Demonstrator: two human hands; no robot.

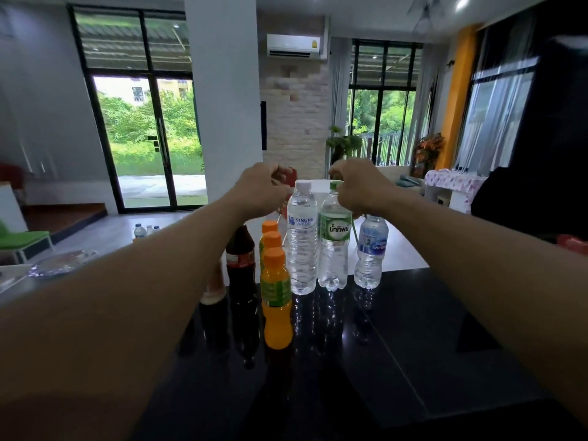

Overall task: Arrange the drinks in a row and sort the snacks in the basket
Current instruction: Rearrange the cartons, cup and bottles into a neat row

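Three clear water bottles stand side by side on the black table [413,329]: a white-capped one [302,240], a green-labelled one [334,246] and a shorter blue-labelled one [370,249]. Three orange juice bottles [276,300] stand one behind another to their left. Beside those are a cola bottle [240,262] and a second dark bottle [214,300], half hidden by my left forearm. Both arms reach past the bottles. My left hand [261,189] has its fingers curled on a red piece [291,176]. My right hand [359,186] pinches a thin green strand [354,232]. What they belong to is hidden.
A clear glass plate [63,262] lies on the grey surface at the left. Several small bottles [143,230] stand on the floor beyond it. A green chair [19,240] is at the far left and a red object [572,245] at the right edge.
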